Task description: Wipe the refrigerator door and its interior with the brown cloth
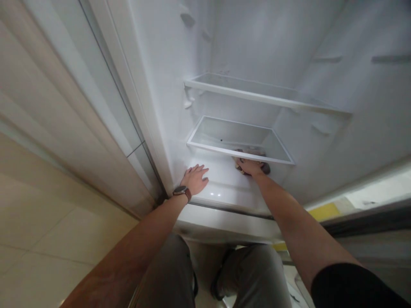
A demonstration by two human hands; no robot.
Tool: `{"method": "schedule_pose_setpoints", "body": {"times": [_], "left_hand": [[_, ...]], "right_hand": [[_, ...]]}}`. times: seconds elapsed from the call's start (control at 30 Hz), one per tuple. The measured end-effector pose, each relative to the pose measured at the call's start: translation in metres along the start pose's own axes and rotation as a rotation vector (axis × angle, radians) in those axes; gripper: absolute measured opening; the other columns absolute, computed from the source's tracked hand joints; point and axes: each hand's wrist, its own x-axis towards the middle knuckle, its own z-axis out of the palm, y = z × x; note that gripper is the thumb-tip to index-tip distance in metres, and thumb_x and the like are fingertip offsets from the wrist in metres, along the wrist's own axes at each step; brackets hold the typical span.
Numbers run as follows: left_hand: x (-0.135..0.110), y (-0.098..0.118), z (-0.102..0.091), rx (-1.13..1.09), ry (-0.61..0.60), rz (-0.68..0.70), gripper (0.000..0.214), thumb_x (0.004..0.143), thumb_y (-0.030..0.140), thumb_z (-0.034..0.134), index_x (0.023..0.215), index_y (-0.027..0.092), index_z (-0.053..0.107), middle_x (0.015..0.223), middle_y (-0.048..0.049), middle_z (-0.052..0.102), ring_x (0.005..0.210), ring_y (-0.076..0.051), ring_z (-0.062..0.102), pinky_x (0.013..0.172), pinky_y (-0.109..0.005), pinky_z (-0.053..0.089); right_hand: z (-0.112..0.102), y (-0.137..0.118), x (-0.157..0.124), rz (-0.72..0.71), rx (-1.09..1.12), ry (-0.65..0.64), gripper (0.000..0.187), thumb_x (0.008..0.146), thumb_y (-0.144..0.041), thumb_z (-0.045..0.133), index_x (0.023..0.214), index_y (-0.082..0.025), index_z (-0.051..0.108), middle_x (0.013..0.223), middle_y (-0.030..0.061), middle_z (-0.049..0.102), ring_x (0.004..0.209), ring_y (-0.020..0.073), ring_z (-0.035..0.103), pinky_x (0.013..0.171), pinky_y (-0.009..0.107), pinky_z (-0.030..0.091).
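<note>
Inside an open refrigerator, my right hand reaches under the lower glass shelf. Its fingers are closed on a crumpled brown and dark patterned cloth, which lies against the white refrigerator floor. Part of the cloth shows through the glass. My left hand, with a watch on its wrist, rests flat at the left side of the floor near the front edge. The fingers of that hand are spread and hold nothing.
A second glass shelf sits higher up, spanning the side walls. Small shelf supports jut from both walls. The refrigerator's front sill lies before my knees. At the right, something yellow shows beside the opening.
</note>
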Motion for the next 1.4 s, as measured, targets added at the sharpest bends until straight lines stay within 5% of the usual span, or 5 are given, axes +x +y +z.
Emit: {"method": "schedule_pose_setpoints", "body": {"times": [0.2,0.83,1.03,1.4], "left_hand": [[0.001,-0.001,0.001,0.024,0.012,0.005,0.053,0.097,0.034,0.053,0.150,0.029,0.060,0.164,-0.0047,0.047,0.155,-0.030,0.039,0.128,-0.050,0.027],[0.000,-0.004,0.006,0.162,0.001,0.032,0.053,0.101,0.035,0.047,0.149,0.019,0.061,0.162,-0.0058,0.050,0.152,-0.026,0.044,0.127,-0.038,0.034],[-0.006,-0.001,0.005,0.185,-0.012,0.039,0.055,0.102,0.034,0.042,0.151,0.017,0.060,0.163,-0.0067,0.048,0.153,-0.029,0.043,0.127,-0.041,0.036],[-0.007,-0.001,0.007,0.176,0.017,0.045,0.053,0.102,0.033,0.045,0.149,0.017,0.061,0.162,-0.0075,0.051,0.151,-0.028,0.045,0.127,-0.040,0.035]], "right_hand": [[-0.003,0.003,-0.059,0.027,-0.023,-0.152,0.077,0.100,-0.075,0.029,0.169,-0.043,0.018,0.178,0.0039,0.008,0.160,0.0470,0.004,0.118,0.080,0.013],[-0.016,0.006,-0.189,0.045,0.037,-0.129,0.076,0.099,-0.073,0.028,0.167,-0.040,0.031,0.177,0.0043,0.016,0.158,0.0508,0.007,0.117,0.083,0.006],[-0.017,0.006,-0.195,0.048,0.022,-0.154,0.076,0.098,-0.072,0.029,0.167,-0.039,0.031,0.177,0.0049,0.015,0.158,0.0516,0.007,0.116,0.084,0.006],[-0.018,0.008,-0.157,0.047,0.007,-0.244,0.082,0.095,-0.076,0.030,0.168,-0.041,0.025,0.178,0.0041,0.010,0.158,0.0538,0.004,0.114,0.087,0.008]]}}
